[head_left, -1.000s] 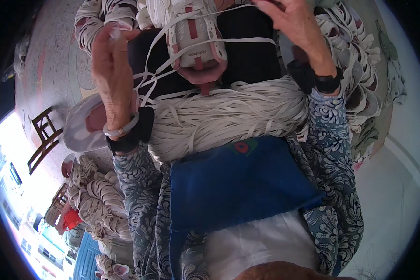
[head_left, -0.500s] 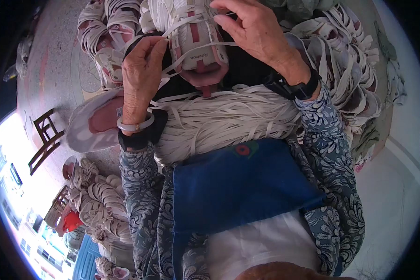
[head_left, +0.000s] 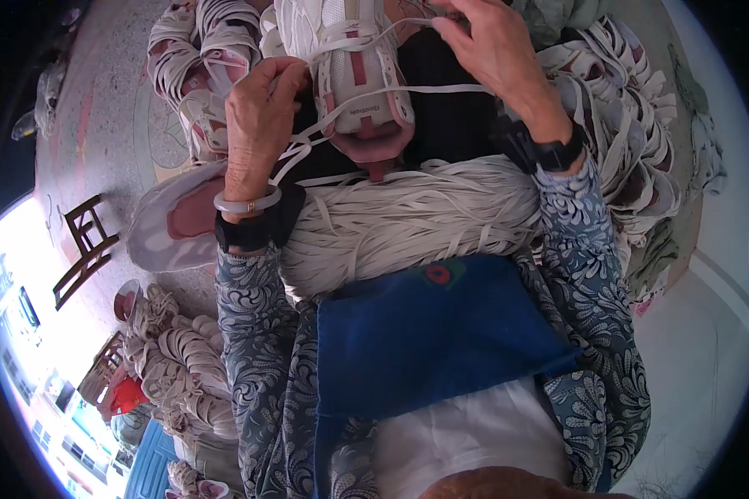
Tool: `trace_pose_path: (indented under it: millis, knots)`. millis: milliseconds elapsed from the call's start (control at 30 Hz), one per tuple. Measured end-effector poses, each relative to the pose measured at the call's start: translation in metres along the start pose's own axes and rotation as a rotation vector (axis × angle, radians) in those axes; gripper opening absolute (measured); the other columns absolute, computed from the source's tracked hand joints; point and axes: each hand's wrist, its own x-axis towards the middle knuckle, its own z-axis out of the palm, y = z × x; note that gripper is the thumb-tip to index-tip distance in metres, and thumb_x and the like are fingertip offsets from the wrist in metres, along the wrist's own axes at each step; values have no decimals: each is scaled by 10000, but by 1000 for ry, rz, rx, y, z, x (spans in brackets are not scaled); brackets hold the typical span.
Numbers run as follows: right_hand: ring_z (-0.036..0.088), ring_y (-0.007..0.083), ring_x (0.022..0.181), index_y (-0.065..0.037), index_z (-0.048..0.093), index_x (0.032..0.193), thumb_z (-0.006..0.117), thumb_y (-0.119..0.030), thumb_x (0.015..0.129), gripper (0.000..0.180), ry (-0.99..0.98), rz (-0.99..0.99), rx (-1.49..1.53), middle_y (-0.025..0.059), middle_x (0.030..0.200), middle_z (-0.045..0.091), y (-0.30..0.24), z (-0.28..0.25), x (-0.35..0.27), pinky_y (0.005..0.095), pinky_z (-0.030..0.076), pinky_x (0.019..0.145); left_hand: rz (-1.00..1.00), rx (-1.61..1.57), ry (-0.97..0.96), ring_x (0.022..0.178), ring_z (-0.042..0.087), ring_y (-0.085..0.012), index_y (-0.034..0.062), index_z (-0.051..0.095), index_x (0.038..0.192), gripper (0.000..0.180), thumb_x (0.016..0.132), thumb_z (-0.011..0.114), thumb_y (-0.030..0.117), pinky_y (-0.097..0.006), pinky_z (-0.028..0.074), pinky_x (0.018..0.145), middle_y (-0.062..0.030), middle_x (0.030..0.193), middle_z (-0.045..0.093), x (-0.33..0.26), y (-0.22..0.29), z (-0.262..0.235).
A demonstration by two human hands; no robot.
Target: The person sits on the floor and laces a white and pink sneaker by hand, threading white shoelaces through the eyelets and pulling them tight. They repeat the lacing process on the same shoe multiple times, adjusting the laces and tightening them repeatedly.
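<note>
A white and pink sneaker (head_left: 376, 116) lies in front of me, its heel toward my body. A flat white shoelace (head_left: 404, 89) crosses its tongue and spreads to both sides. On the left, my left hand (head_left: 262, 108) pinches the lace beside the shoe, with a loose loop hanging below the fingers. My right hand (head_left: 495, 58), at the upper right, has thumb and fingers closed on the other stretch of lace, which runs taut from the eyelets. A thick bundle of loose white laces (head_left: 416, 204) rests across my lap, just behind the heel.
Piles of similar shoes (head_left: 225, 50) stand at the far left, more shoes (head_left: 616, 108) at the right. Another shoe (head_left: 179, 212) lies sole-side near my left wrist. A small wooden stool (head_left: 87, 241) and further shoes (head_left: 183, 358) are at the left. A blue apron (head_left: 441, 341) covers my lap.
My right hand has moved outward to the right, drawing the lace with it. The left hand and the shoe have shifted slightly right and down in view.
</note>
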Motion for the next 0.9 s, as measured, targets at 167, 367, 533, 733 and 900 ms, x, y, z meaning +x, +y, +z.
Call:
trace_pose_path:
  millis: [167,367,533,733,900]
  knots:
    - [615,209,710,-66,666,966,702,-146,796,190,-173,-192,207,60,860,596,-20,11,-26,302,491,621,91,80,38,873,607,-94,-4,660,1090,279,922,606,212,-238,506,765,-74,1009,675,9,-6,-1]
    - [614,229,701,-87,598,992,718,-135,723,298,-219,-293,-64,55,874,526,-42,42,-24,333,513,551,72,-134,4,918,589,-98,-50,643,1103,309,915,618,194,-228,482,808,-69,1076,657,22,-18,3]
    - [650,260,698,-74,583,872,666,-130,733,171,-247,-369,-68,62,850,557,-38,43,-20,354,563,566,129,-51,-19,909,598,-104,-34,653,1091,281,908,615,176,-240,487,814,-76,1076,663,22,-11,2]
    - [577,309,705,-20,568,833,658,-91,787,124,-227,-209,103,110,785,550,-14,11,-20,393,454,625,498,315,137,871,612,-114,-13,672,997,241,870,645,190,-256,490,794,-86,1000,684,26,-2,7]
    - [571,339,744,-22,578,866,662,-94,789,134,-426,53,-25,111,791,555,7,-14,-28,413,437,650,237,92,37,838,619,-112,-7,675,981,227,865,653,188,-255,493,753,-67,937,690,29,-4,8]
